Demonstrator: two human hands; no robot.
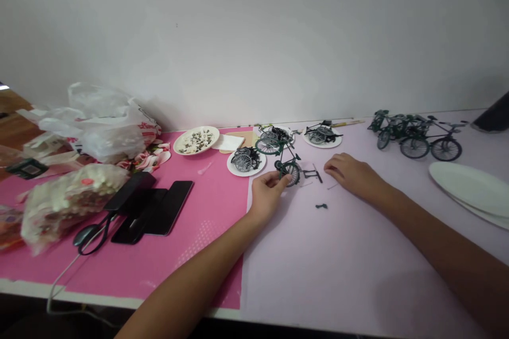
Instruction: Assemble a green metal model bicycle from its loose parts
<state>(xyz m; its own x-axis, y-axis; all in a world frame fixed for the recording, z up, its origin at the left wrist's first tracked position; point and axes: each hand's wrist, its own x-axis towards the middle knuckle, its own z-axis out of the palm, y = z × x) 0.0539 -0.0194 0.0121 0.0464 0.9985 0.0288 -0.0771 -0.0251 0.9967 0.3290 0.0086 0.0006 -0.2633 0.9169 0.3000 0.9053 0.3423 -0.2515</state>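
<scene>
Fingers of the left hand (265, 196) pinch a dark green model bicycle (292, 173) at its lower wheel, so it sits right at the fingertips, tilted, its other wheel pointing up and away. The right hand (354, 175) hovers to its right, well apart from the bicycle, thumb and fingertips drawn together (whether they hold anything small, one cannot tell). Between the hands lies a dark frame-shaped part (319, 174); nearer the person, a small green piece (321, 206) rests on the lilac part of the tabletop (310, 270). Beyond the bicycle, three small white plates (245, 173) carry dark wheels and parts. Farther right, several model bicycles (414, 147) stand clustered behind large white plates (471, 188). Leftward, phones (170, 207) and plastic bags (107, 122) lie on pink covering (207, 270).
</scene>
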